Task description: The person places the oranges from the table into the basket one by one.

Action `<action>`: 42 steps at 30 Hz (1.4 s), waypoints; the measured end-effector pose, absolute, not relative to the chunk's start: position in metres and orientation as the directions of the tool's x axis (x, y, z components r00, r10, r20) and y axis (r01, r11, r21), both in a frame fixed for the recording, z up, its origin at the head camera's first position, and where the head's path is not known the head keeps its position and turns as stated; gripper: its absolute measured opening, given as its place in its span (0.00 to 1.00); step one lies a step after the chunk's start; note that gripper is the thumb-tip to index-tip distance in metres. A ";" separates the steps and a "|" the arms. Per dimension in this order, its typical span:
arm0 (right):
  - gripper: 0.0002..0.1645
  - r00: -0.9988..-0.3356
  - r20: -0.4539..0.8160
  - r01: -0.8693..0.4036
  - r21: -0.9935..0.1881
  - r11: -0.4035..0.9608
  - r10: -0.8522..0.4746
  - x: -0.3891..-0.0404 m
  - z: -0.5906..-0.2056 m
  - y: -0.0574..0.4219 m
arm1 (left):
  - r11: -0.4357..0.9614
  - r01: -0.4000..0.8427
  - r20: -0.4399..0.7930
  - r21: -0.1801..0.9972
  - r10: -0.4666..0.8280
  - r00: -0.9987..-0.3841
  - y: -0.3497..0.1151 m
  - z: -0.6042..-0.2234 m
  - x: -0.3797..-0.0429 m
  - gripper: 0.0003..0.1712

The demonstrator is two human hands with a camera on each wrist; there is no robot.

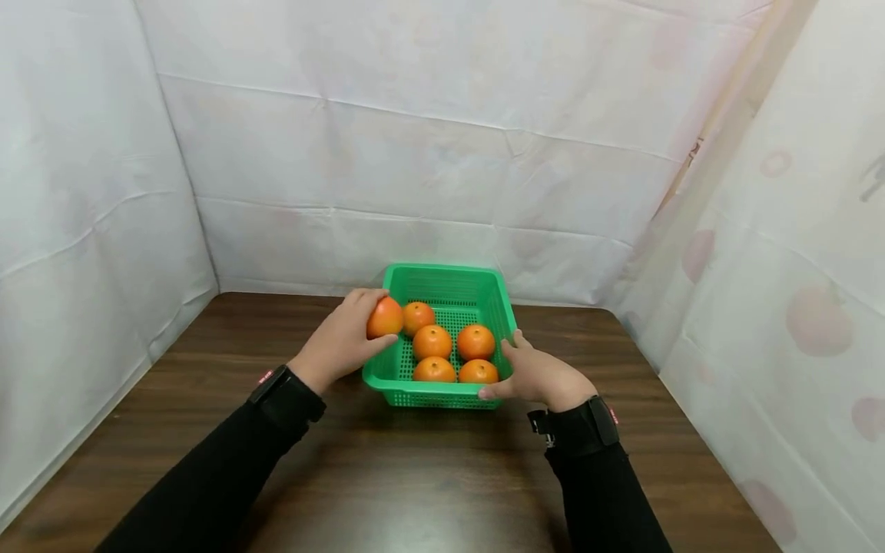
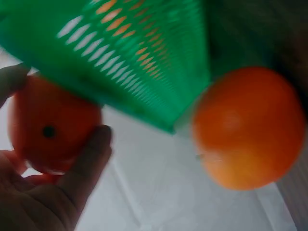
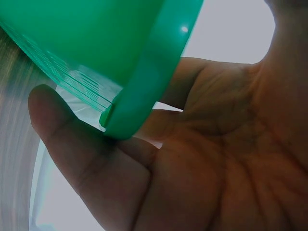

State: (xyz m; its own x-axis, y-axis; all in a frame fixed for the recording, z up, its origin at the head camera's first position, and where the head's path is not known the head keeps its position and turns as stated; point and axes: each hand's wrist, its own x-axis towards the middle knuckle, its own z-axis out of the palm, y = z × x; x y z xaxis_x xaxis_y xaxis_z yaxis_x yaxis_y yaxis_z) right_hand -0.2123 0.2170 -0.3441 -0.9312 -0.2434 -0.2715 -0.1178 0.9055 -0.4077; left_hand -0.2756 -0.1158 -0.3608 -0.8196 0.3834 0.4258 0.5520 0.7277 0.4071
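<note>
My left hand (image 1: 346, 334) grips an orange (image 1: 385, 317) at the left rim of a green plastic basket (image 1: 442, 389). In the left wrist view, fingers and thumb go round that orange (image 2: 54, 126), close against the basket wall (image 2: 130, 53). A second orange (image 2: 250, 127) appears there outside the basket; the head view does not show it clearly. Inside the basket lie several oranges (image 1: 432, 342). My right hand (image 1: 542, 376) holds the basket's front right corner, thumb at the front rim and fingers along the right side. The right wrist view shows the rim (image 3: 149, 72) between them.
The basket stands on a dark brown wooden table (image 1: 415, 476), near its back edge. White cloth walls (image 1: 415, 153) rise behind and on both sides. The back part of the basket floor (image 1: 449, 296) shows its mesh.
</note>
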 end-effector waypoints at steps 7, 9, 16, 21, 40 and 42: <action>0.68 -0.934 -0.266 -0.119 -0.399 0.909 -0.239 -0.214 -0.346 0.220 | 0.636 0.665 0.421 0.392 0.519 -0.744 -0.116 -0.359 -0.292 0.40; 0.68 -0.935 -0.264 -0.118 -0.396 0.911 -0.236 -0.214 -0.346 0.220 | 0.614 0.692 0.414 0.381 0.556 -0.721 -0.115 -0.357 -0.298 0.37; 0.68 -0.938 -0.252 -0.118 -0.415 0.902 -0.239 -0.216 -0.349 0.211 | 0.541 0.801 0.415 0.257 0.687 -0.597 -0.118 -0.354 -0.321 0.30; 0.68 -0.937 -0.251 -0.120 -0.422 0.899 -0.243 -0.217 -0.350 0.203 | 0.519 0.832 0.371 0.194 0.747 -0.552 -0.126 -0.353 -0.334 0.31; 0.68 -0.942 -0.243 -0.111 -0.419 0.901 -0.230 -0.223 -0.352 0.191 | 0.574 0.816 0.162 0.074 0.800 -0.578 -0.093 -0.343 -0.369 0.34; 0.68 -0.942 -0.240 -0.117 -0.418 0.901 -0.234 -0.224 -0.351 0.189 | 0.599 0.796 0.145 0.084 0.783 -0.605 -0.092 -0.338 -0.369 0.33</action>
State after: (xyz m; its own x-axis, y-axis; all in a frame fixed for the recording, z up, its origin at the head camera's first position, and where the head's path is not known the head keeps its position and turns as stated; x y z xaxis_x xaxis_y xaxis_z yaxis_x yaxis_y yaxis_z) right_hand -0.2245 0.1888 -0.3511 -0.9422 -0.2339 -0.2400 -0.1172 0.9009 -0.4180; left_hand -0.3694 -0.0920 -0.3380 -0.6048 0.7832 0.1446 0.7961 0.5993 0.0840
